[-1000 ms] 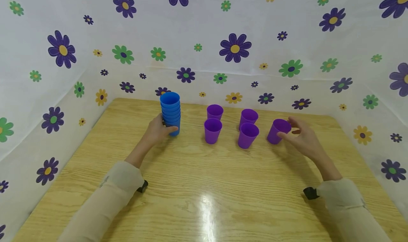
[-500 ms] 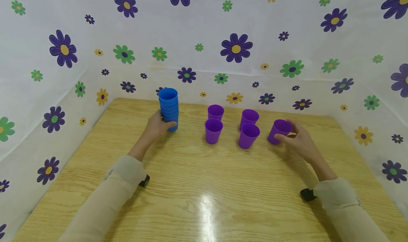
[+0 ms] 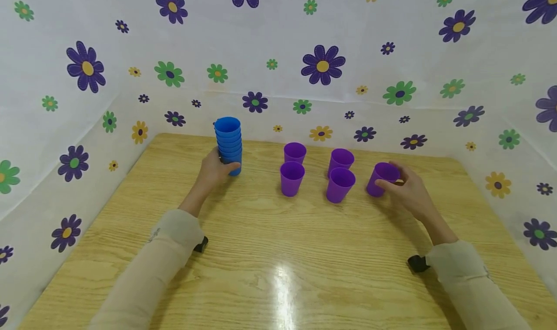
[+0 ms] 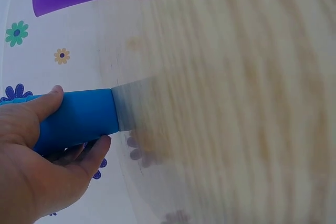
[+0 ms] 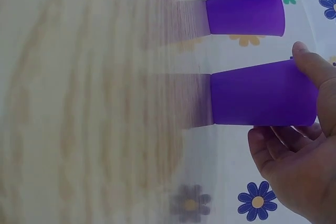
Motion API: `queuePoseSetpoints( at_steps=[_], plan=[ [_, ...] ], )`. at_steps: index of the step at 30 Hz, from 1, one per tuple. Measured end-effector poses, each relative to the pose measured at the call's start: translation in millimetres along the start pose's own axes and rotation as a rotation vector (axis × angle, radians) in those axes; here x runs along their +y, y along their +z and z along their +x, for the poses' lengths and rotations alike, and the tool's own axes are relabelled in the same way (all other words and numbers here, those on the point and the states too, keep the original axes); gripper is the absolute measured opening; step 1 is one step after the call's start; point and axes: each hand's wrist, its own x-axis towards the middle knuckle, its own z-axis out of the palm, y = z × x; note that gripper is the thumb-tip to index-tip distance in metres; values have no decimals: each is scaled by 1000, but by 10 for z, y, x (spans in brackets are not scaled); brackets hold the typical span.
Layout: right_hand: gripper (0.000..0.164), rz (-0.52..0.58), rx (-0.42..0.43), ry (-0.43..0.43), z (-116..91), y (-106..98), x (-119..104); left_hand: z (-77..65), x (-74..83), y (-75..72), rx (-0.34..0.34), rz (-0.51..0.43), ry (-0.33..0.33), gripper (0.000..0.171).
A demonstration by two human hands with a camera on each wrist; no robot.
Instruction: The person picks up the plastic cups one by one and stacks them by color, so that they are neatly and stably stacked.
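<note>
In the head view, my left hand [image 3: 212, 173] holds a tall stack of nested blue cups [image 3: 228, 144] at the left rear of the table. Its thumb lies across the front of the lower cup. The left wrist view shows the blue stack's base [image 4: 89, 114] at the wooden surface, thumb and fingers on opposite sides. At the right, my right hand [image 3: 410, 190] grips a single upright purple cup [image 3: 380, 175]. Near its rim in the right wrist view, the thumb presses one side of that purple cup [image 5: 257, 95] and the fingers touch the other.
Between the hands stand several more upright purple cups in two pairs: a front-left cup [image 3: 291, 180] before a back-left cup [image 3: 294, 152], and a front-right cup [image 3: 340, 186] before a back-right cup [image 3: 341, 157]. A flower-printed cloth [image 3: 278, 40] borders the wooden table [image 3: 243, 262].
The blue stack and my left hand have shifted slightly back and to the left. My right hand has drawn in closer around its purple cup, which has barely moved.
</note>
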Motion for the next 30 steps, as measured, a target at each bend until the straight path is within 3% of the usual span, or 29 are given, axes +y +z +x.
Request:
queuePoseSetpoints(
  at_steps=[8, 13, 19, 25, 30],
  plan=[
    [67, 26, 22, -47, -3, 14, 24, -24, -59, -8, -3, 41, 10, 71],
    [62, 25, 22, -64, -10, 21, 25, -89, -84, -3, -5, 19, -5, 75],
    [59, 41, 5, -43, -43, 13, 1, -165, 6, -45, -1, 3, -62, 88],
    [54, 59, 17, -50, -71, 75, 16, -310, 124, -96, 6, 28, -136, 86],
    [50, 38, 21, -71, -106, 106, 6, -493, 198, -76, -37, 48, -116, 79]
  ],
)
